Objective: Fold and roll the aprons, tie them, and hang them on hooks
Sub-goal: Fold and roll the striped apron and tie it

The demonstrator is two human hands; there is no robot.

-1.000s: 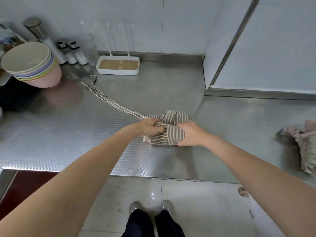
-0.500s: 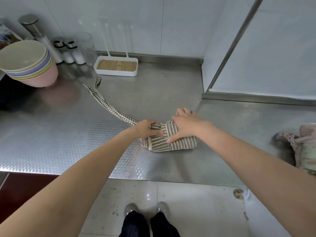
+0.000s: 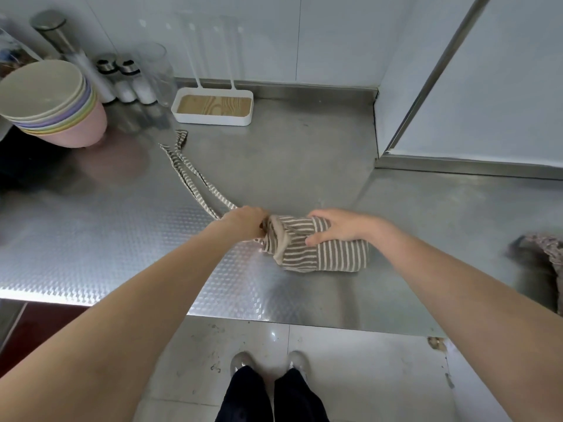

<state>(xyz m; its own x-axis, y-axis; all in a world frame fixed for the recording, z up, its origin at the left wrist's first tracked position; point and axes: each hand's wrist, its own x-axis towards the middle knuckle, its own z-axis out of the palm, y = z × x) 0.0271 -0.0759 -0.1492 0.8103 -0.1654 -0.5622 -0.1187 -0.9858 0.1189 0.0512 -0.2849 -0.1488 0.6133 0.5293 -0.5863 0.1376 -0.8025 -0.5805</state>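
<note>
Moved: your right hand now lies over the rolled apron, turned lengthwise on the desk.
Fingers: right curl over the roll; left hand pinches the strap.
Next: tying looks close.

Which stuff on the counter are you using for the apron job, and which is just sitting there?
In use:
striped apron roll
its long straps
left hand, gripping the strap end
right hand, holding the roll

Just sitting there:
stacked bowls
shakers
white tray

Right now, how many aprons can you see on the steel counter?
2: the striped apron, rolled, under both hands mid-counter; a pinkish apron, blurred, at the counter's right edge. More may lie outside the view.
</note>
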